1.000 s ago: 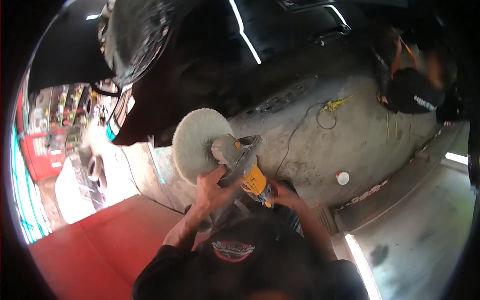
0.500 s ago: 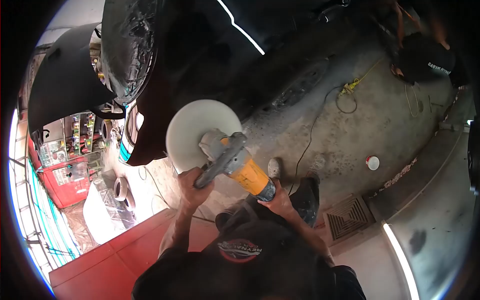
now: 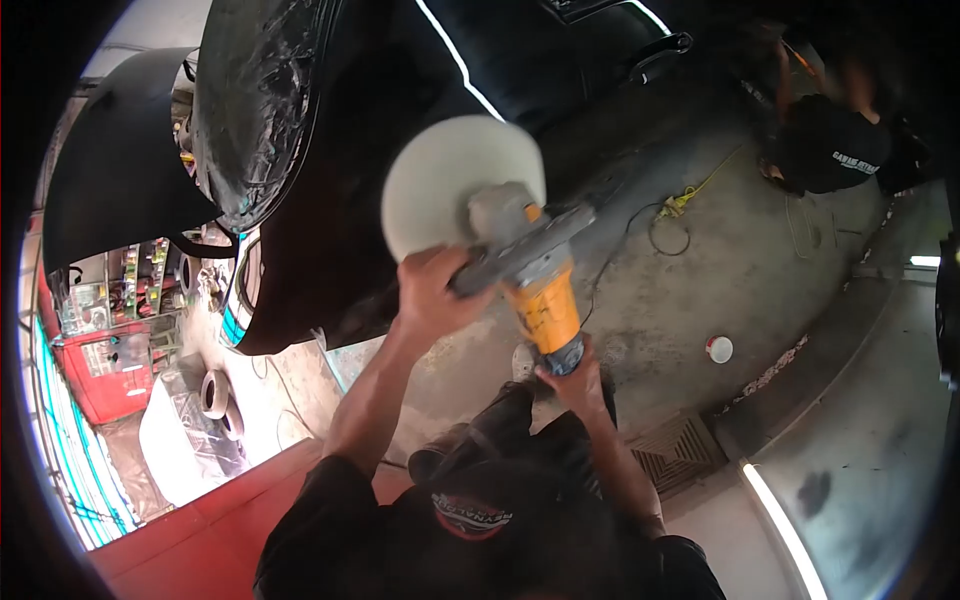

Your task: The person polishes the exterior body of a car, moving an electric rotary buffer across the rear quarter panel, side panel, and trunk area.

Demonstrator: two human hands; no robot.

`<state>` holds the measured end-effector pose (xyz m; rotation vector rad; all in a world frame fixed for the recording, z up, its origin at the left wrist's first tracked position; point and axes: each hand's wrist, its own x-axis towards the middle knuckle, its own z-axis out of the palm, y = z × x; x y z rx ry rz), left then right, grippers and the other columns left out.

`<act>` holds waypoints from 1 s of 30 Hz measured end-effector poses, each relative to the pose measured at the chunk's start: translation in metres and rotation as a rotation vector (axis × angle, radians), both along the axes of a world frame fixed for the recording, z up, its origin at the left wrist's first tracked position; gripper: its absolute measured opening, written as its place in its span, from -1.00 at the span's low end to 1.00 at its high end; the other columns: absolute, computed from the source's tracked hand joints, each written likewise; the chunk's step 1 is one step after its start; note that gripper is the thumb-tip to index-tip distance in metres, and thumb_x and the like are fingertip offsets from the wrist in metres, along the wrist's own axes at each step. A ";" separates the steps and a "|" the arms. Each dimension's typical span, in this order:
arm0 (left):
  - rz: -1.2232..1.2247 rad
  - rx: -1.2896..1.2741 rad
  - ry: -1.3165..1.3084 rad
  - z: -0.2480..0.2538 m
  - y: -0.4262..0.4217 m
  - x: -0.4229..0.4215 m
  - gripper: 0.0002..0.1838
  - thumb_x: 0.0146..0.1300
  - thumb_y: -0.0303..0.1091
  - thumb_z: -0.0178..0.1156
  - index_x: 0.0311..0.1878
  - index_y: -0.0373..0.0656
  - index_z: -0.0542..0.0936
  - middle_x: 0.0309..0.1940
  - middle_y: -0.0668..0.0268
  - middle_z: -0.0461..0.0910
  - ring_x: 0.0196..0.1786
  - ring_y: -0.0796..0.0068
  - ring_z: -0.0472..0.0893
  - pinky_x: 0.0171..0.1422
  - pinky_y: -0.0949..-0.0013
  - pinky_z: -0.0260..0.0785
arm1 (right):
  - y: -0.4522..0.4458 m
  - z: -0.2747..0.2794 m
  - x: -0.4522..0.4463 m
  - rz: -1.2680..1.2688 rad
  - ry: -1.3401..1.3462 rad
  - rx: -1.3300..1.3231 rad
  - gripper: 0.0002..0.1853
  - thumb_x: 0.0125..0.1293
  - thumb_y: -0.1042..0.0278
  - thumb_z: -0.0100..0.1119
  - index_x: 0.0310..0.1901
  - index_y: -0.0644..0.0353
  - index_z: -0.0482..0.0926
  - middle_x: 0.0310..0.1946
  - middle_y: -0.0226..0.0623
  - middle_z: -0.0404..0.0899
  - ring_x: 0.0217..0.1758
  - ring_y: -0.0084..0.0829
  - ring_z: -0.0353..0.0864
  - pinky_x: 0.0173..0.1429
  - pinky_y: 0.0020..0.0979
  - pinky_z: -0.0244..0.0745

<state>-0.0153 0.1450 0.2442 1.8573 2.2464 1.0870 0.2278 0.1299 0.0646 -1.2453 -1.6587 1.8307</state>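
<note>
A polisher (image 3: 548, 312) with an orange body and a large white round pad (image 3: 450, 165) is held out in front of me. My left hand (image 3: 437, 292) is wrapped around its dark side handle. Around the rear end of the body, my right hand (image 3: 578, 380) is closed. The pad is up against or just short of the glossy black car (image 3: 390, 90); whether it touches I cannot tell. A wrinkled dark covering (image 3: 262, 120) lies over a rounded part at the upper left.
Another person (image 3: 835, 140) in a dark shirt bends at the upper right. On the concrete floor are a cord with a yellow connector (image 3: 675, 205), a small white-and-red container (image 3: 719, 349) and a metal grate (image 3: 678, 455). Tyres (image 3: 214, 394) stand at the left.
Both hands have raised the polisher up and to the right, with the pad now farther over the car's side. My left arm reaches out more. The view has shifted slightly.
</note>
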 end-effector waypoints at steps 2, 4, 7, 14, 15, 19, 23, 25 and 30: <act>-0.055 0.019 -0.041 -0.006 0.047 0.005 -0.79 -0.13 -0.42 0.47 -0.50 -0.24 0.59 -0.70 0.18 0.49 -0.66 0.37 0.54 -0.50 0.39 0.38 | 0.031 0.003 0.005 -0.071 -0.015 -0.009 -0.15 -0.04 0.35 0.66 0.24 0.31 0.30 -0.05 -0.07 0.61 0.01 -0.23 0.64 0.13 -0.17 0.53; -0.110 0.048 -0.069 -0.011 0.088 0.009 -0.77 -0.11 -0.38 0.45 -0.38 -0.20 0.61 -0.56 0.11 0.60 -0.49 0.07 0.64 -0.40 0.22 0.46 | 0.060 0.006 0.007 -0.103 -0.019 0.073 -0.19 -0.01 0.42 0.63 0.22 0.33 0.29 -0.08 -0.11 0.60 -0.09 -0.31 0.63 -0.01 -0.23 0.57; -0.126 0.115 -0.092 -0.004 0.126 0.012 -0.82 -0.06 -0.43 0.43 -0.41 -0.26 0.62 -0.57 0.13 0.62 -0.51 0.27 0.64 -0.40 0.33 0.45 | 0.088 -0.002 0.004 -0.186 0.071 -0.031 -0.23 -0.02 0.48 0.59 0.18 0.35 0.30 -0.13 -0.15 0.60 -0.09 -0.31 0.61 0.00 -0.25 0.54; 0.029 0.105 0.023 0.022 0.055 0.000 -0.75 -0.14 -0.43 0.45 -0.54 -0.24 0.51 -0.67 0.13 0.49 -0.63 0.27 0.54 -0.48 0.36 0.37 | 0.064 0.015 -0.004 -0.006 -0.047 0.211 -0.20 -0.03 0.37 0.61 0.21 0.31 0.31 -0.13 -0.02 0.63 -0.04 -0.12 0.69 0.04 -0.18 0.56; 0.074 0.094 0.034 0.022 0.035 -0.001 -0.74 -0.16 -0.45 0.44 -0.56 -0.24 0.48 -0.68 0.14 0.46 -0.65 0.27 0.50 -0.50 0.36 0.34 | 0.055 0.015 -0.004 0.031 -0.036 0.151 -0.18 -0.04 0.34 0.63 0.21 0.29 0.31 -0.12 -0.04 0.63 -0.02 -0.15 0.68 0.08 -0.17 0.56; 0.125 0.070 0.031 0.029 -0.004 0.000 -0.75 -0.17 -0.50 0.38 -0.59 -0.25 0.43 -0.71 0.14 0.39 -0.69 0.32 0.36 -0.53 0.38 0.27 | 0.038 0.028 -0.006 0.137 -0.040 0.071 -0.20 -0.04 0.35 0.64 0.19 0.26 0.32 -0.08 -0.01 0.62 0.07 -0.13 0.66 0.13 -0.15 0.53; 0.090 0.079 -0.025 0.025 0.025 0.007 -0.77 -0.16 -0.51 0.37 -0.57 -0.26 0.45 -0.71 0.14 0.38 -0.69 0.35 0.34 -0.53 0.38 0.26 | 0.051 0.032 0.003 0.071 -0.057 0.131 -0.20 -0.05 0.38 0.64 0.19 0.27 0.31 -0.06 -0.01 0.62 0.04 -0.10 0.67 0.10 -0.18 0.54; 0.078 0.101 -0.029 0.022 0.060 0.015 -0.80 -0.13 -0.51 0.37 -0.54 -0.28 0.48 -0.70 0.13 0.39 -0.67 0.34 0.36 -0.51 0.38 0.29 | 0.072 0.026 0.010 0.025 -0.039 0.137 -0.19 -0.05 0.39 0.64 0.19 0.27 0.31 -0.06 -0.03 0.62 0.01 -0.12 0.68 0.08 -0.19 0.54; -0.080 0.077 0.041 0.009 0.159 0.039 -0.80 -0.07 -0.48 0.41 -0.42 -0.31 0.58 -0.57 0.01 0.55 -0.52 0.04 0.59 -0.38 0.31 0.44 | 0.130 -0.002 0.025 -0.081 -0.019 0.130 -0.19 -0.04 0.40 0.61 0.22 0.31 0.30 -0.07 -0.04 0.65 0.02 -0.16 0.70 0.05 -0.21 0.57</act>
